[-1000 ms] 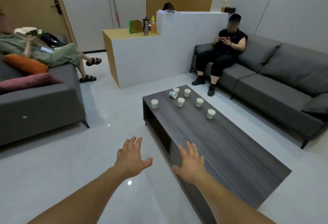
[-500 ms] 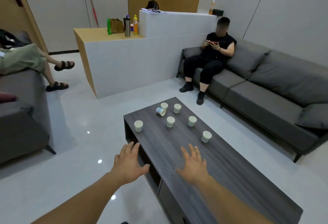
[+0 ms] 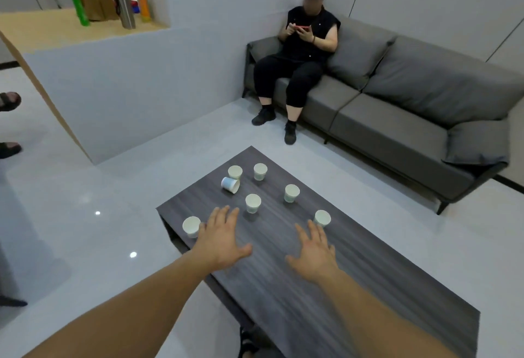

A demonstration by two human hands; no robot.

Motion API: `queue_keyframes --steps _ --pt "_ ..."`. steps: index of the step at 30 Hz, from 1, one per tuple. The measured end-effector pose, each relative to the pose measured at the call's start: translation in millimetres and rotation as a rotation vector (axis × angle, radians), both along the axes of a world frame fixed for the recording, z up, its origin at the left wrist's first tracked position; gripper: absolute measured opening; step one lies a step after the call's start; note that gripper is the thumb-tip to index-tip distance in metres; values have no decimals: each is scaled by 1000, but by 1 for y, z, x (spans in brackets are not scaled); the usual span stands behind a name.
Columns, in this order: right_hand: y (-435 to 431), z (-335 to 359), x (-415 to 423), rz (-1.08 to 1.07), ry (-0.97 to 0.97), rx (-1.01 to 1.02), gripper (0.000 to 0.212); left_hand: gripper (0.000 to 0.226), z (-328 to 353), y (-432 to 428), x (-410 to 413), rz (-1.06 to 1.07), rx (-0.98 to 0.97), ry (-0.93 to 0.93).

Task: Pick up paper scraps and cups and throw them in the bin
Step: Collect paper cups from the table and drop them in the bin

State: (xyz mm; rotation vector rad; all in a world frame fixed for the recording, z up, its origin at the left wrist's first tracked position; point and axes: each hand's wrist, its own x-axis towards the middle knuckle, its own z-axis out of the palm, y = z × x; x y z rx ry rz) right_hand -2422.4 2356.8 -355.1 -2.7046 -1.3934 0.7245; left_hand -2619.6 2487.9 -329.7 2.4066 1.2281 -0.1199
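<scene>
A grey sofa (image 3: 397, 108) with a seated person (image 3: 303, 54) in black stands beyond the dark wood-grain tabletop (image 3: 368, 295). My left hand (image 3: 224, 240) and right hand (image 3: 314, 253) reach out over the tabletop, fingers (image 3: 225, 216) straight and spread, grasping nothing. Seven paper cups (image 3: 253, 203) sit at its far end, six upright. The tipped cup (image 3: 230, 185) lies on its side. The corner cup (image 3: 191, 226) is just beside my left hand.
</scene>
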Motion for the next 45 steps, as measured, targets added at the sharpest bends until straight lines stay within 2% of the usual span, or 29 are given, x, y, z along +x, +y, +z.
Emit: queue_keyframes --steps 10,16,22,26,28,31,33,38,40,43,45 --pt "93 -85 139 -192 71 -138 87 97 -57 103 129 -137 -128 113" --pt "134 -167 227 -299 58 -193 85 93 -143 138 202 -237 -231 90" --pt "159 -259 273 -358 83 -253 86 95 -240 147 234 -279 -306 26" --pt "162 -287 270 -394 130 -230 65 96 -272 145 240 -255 -381 -18" --pt "171 -282 256 -381 202 -139 66 96 -277 147 243 -243 -429 -41" --pt "190 -259 233 -291 441 94 77 97 -274 155 251 -185 -460 -99" --pt "207 -242 223 -194 578 136 79 96 -268 164 260 -167 -467 -138" --pt "239 -231 213 -23 784 120 84 57 -265 182 261 -98 -460 -283" --pt "251 -237 219 -9 722 169 79 55 -268 189 252 -25 -445 -290" --pt "273 -254 240 -28 270 293 74 63 -274 193 236 64 -415 -261" --pt "285 -268 252 8 76 166 82 74 -275 193 227 107 -416 -268"
